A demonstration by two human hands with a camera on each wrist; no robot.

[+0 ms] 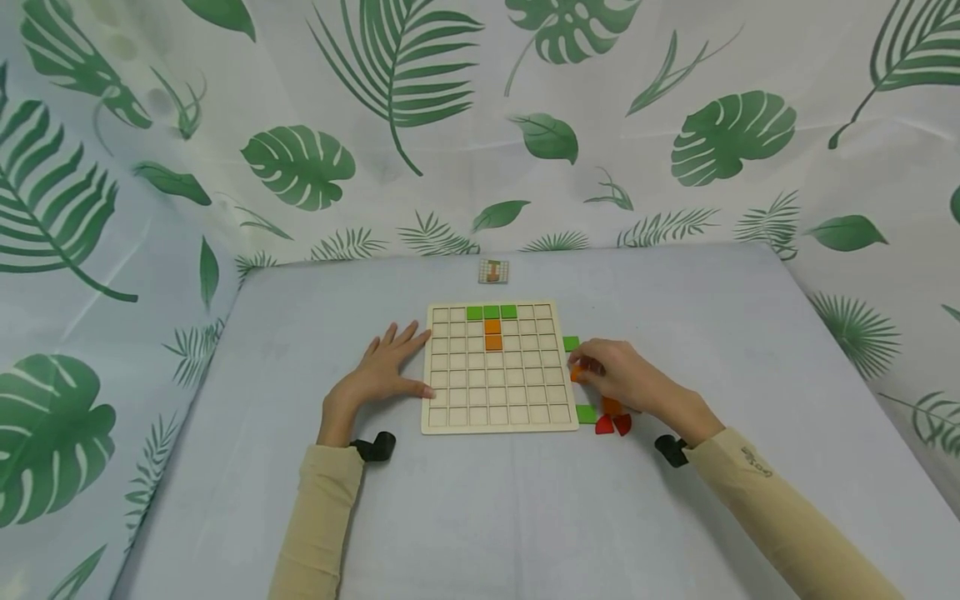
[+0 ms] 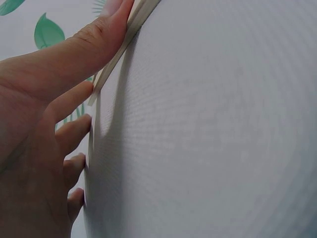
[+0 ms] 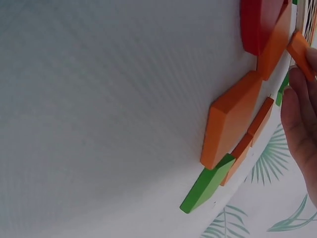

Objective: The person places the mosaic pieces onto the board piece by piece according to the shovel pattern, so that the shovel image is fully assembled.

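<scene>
A wooden grid board lies mid-table, with a row of green square tiles near its far edge and two orange tiles in line below the middle one. My left hand is spread along the board's left side, thumb and index finger touching its edge. To the right of the board, my right hand pinches an orange block between thumb and fingers, just off the board's edge. In the right wrist view only part of this hand shows.
Beside the board's right edge lie loose green blocks, orange blocks and two red rounded pieces. Beyond the far edge rests a small card with a pattern. A leaf-printed cloth hangs behind the table.
</scene>
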